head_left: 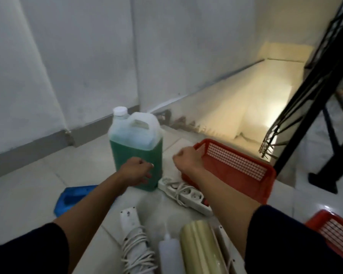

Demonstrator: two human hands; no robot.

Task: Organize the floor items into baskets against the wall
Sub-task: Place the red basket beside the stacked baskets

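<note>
A translucent jug (136,145) with a white cap, part full of green liquid, stands upright on the tiled floor near the wall. My left hand (136,172) rests against its lower front with the fingers loosely curled, holding nothing. A red mesh basket (244,171) lies on the floor to the right of the jug. My right hand (187,159) is closed in a fist over the basket's left rim. Between jug and basket lies a white power strip (188,193) with its cord bundled on top.
Close to me lie a second power strip with coiled cord (136,244), a squeeze bottle (169,254), a roll of clear film (201,248) and a blue object (73,198). Another red basket (337,232) sits at the lower right. A stairwell (246,107) drops beyond, with a black railing (309,107).
</note>
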